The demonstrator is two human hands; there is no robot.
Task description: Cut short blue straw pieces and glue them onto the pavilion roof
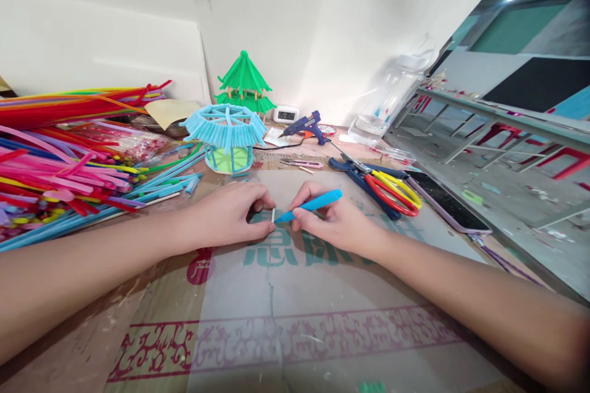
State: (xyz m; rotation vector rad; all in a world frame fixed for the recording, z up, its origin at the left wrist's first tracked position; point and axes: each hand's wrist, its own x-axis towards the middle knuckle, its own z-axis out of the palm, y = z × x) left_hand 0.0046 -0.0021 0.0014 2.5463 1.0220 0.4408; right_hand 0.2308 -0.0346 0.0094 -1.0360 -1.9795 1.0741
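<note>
So the left hand (237,214) has its grip pinched on a tiny pale stick (273,215) over the worktop (332,301), and the right hand's (334,220) grip is wrapped round a blue marker (318,201), tip right up at the stick. Little blue hut (225,129) sits behind the left hand, glue gun (305,126) behind the right.
</note>
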